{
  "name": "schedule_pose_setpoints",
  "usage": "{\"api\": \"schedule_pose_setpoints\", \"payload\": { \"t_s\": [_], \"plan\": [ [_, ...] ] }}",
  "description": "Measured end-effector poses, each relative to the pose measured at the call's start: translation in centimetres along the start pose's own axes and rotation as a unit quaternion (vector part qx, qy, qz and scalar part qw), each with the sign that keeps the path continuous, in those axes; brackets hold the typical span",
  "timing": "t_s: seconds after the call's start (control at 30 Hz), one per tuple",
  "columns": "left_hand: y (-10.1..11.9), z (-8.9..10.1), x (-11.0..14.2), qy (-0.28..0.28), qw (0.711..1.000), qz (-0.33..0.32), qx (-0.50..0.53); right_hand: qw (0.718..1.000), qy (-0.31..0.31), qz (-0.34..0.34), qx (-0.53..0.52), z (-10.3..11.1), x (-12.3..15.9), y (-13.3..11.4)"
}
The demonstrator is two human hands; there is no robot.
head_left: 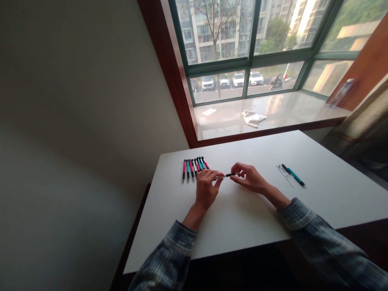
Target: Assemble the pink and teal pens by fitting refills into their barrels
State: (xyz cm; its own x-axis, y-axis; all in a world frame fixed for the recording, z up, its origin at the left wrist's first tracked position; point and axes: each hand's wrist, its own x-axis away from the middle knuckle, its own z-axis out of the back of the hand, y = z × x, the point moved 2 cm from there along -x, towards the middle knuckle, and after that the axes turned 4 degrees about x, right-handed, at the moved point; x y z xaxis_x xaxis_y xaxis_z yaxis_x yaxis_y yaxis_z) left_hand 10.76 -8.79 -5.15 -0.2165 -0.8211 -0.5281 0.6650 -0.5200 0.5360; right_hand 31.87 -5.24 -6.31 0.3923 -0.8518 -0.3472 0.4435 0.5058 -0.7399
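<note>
The two hands are close but do not touch each other: the left hand is pinched on a thin pale piece, the right hand on a slim dark piece. The pieces stand nearly in one line, at the clock's centre, over the desk. For such fine work, it seems best to keep one straight axis and to press lightly with the fingertips, because slender parts could bend or slip. Toward ten o'clock, slim pens, pink, teal and whitish with black grips, lie side by side. At three o'clock, a smooth teal barrel lies near thin straight rods on the plain white top.
</note>
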Motion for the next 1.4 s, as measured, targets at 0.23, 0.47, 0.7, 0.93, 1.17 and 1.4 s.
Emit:
{"api": "schedule_pose_setpoints", "payload": {
  "t_s": [0.23, 0.47, 0.7, 0.93, 1.17, 1.4],
  "plan": [
    [0.08, 0.03, 0.01, -0.013, 1.0, 0.005, 0.005, 1.0, -0.003, 0.003, 0.01, 0.1, -0.03, -0.14],
    [0.09, 0.1, -0.07, -0.015, 1.0, 0.006, 0.011, 1.0, -0.004, 0.009, 0.028, -0.01, -0.01, -0.05],
    [0.19, 0.16, -0.09, -0.018, 1.0, 0.009, 0.017, 0.999, -0.009, 0.005, 0.032, 0.13, -0.02, -0.13],
    [0.17, 0.13, -0.06, -0.016, 1.0, 0.007, 0.017, 0.998, -0.003, 0.017, 0.056, 0.07, 0.0, 0.07],
    [0.17, 0.13, -0.1, -0.017, 1.0, 0.005, 0.019, 0.997, 0.001, 0.033, 0.068, 0.23, -0.01, -0.18],
    [0.11, 0.18, -0.08, -0.014, 1.0, 0.005, 0.015, 0.998, 0.018, 0.037, 0.055, 0.31, -0.04, -0.15]
  ]
}}
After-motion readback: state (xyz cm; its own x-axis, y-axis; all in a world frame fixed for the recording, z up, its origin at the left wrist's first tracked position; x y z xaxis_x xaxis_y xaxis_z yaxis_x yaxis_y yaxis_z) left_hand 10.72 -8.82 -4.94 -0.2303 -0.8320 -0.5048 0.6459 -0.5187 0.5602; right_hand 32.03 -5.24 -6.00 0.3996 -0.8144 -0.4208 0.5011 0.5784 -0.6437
